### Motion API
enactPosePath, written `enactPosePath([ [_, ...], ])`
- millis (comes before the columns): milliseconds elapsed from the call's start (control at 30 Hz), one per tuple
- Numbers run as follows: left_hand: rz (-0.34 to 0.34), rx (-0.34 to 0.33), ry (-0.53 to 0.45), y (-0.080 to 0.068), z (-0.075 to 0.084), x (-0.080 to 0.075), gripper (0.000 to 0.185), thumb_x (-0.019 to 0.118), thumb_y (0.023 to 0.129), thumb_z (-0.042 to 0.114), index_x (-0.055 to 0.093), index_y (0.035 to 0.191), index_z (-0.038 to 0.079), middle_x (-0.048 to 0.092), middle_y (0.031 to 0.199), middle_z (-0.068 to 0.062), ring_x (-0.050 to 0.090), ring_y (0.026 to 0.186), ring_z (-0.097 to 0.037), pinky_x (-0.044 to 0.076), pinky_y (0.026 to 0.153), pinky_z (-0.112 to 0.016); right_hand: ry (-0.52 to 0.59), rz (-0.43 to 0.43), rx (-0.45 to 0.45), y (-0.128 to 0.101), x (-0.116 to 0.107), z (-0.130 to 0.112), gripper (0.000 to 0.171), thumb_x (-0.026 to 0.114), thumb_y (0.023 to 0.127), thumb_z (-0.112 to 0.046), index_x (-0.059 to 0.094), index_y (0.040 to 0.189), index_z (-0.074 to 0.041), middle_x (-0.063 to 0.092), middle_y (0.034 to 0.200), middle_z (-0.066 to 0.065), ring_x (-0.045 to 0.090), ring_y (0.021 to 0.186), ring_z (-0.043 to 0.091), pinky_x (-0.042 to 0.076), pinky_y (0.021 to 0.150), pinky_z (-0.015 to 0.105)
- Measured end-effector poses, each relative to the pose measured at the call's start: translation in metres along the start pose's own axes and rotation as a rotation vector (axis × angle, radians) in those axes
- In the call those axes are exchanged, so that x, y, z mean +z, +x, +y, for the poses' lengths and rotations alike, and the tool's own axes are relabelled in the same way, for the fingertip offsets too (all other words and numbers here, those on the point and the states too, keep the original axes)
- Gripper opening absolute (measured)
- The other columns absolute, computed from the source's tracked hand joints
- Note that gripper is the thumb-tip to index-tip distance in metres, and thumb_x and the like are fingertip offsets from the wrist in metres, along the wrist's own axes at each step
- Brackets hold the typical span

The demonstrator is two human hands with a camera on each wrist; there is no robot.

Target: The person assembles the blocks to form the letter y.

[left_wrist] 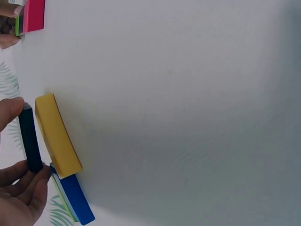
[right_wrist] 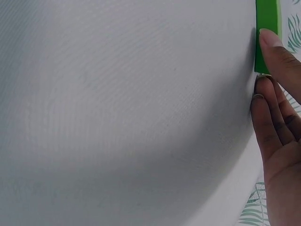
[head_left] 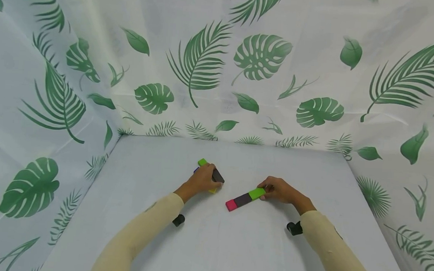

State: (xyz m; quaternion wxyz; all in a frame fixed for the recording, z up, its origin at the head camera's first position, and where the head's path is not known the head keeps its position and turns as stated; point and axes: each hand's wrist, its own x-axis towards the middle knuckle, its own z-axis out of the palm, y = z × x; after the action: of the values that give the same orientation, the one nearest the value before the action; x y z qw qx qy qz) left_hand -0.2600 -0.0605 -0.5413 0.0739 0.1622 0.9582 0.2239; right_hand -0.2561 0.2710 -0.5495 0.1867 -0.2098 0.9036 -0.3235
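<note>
My left hand (head_left: 201,178) pinches a black block (head_left: 218,176) by its two ends, thumb on one and fingertips on the other. Right beside that block is a yellow block (left_wrist: 59,136), with a blue block (left_wrist: 77,200) at its end and a green block (head_left: 202,162) partly hidden behind the hand. To the right, a pink block (head_left: 231,204), another black block (head_left: 243,200) and another green block (head_left: 257,193) lie end to end in a slanting row. My right hand (head_left: 281,190) holds the green end of this row between thumb and fingers.
The blocks are on a white table (head_left: 232,252). A white curtain with green leaves (head_left: 214,60) hangs behind it and along both sides. Dark wrist cameras (head_left: 178,220) show beneath both forearms.
</note>
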Motion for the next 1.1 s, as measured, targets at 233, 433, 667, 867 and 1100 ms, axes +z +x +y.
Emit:
enactPosePath([
  [233,0.022,0.065,0.021,-0.005,0.003,-0.001,0.066,0.076,0.087,0.042,0.057,0.134,-0.001,0.062,0.126,-0.015,0.060,0.112,-0.022,0.052,0.097,-0.036,-0.016,0.002,-0.016,0.000,0.000,0.002,0.041,0.083,0.083,-0.022,0.072,0.120,-0.010,0.065,0.103,0.001,0.056,0.093,0.016,0.048,0.082,0.031],
  [433,0.041,0.094,0.032,-0.010,0.007,-0.003,0.066,0.076,0.088,0.044,0.058,0.133,0.000,0.063,0.124,-0.013,0.061,0.110,-0.021,0.053,0.096,-0.034,-0.011,-0.002,-0.035,-0.003,-0.001,0.002,0.042,0.080,0.086,-0.025,0.071,0.123,-0.008,0.064,0.103,0.001,0.055,0.092,0.016,0.047,0.082,0.030],
  [667,0.067,0.127,0.026,-0.014,0.008,-0.001,0.068,0.075,0.088,0.047,0.059,0.133,-0.001,0.064,0.124,-0.014,0.061,0.112,-0.022,0.053,0.097,-0.034,-0.024,0.010,-0.061,-0.003,0.000,0.005,0.038,0.076,0.090,-0.026,0.070,0.123,-0.009,0.065,0.102,0.000,0.056,0.092,0.014,0.048,0.083,0.031],
  [867,0.059,0.143,0.022,-0.017,0.008,0.000,0.068,0.074,0.088,0.048,0.059,0.133,-0.001,0.064,0.127,-0.014,0.060,0.118,-0.024,0.051,0.101,-0.035,-0.025,0.011,-0.064,-0.002,0.000,0.004,0.035,0.075,0.090,-0.024,0.071,0.122,-0.009,0.065,0.101,0.000,0.056,0.091,0.014,0.048,0.082,0.030],
  [1100,0.062,0.164,0.012,-0.017,0.004,0.003,0.068,0.074,0.088,0.049,0.059,0.133,0.000,0.064,0.128,-0.013,0.059,0.119,-0.023,0.051,0.101,-0.036,-0.038,0.010,-0.065,-0.003,0.000,0.003,0.035,0.075,0.090,-0.023,0.071,0.122,-0.009,0.065,0.101,0.000,0.056,0.091,0.014,0.048,0.082,0.030],
])
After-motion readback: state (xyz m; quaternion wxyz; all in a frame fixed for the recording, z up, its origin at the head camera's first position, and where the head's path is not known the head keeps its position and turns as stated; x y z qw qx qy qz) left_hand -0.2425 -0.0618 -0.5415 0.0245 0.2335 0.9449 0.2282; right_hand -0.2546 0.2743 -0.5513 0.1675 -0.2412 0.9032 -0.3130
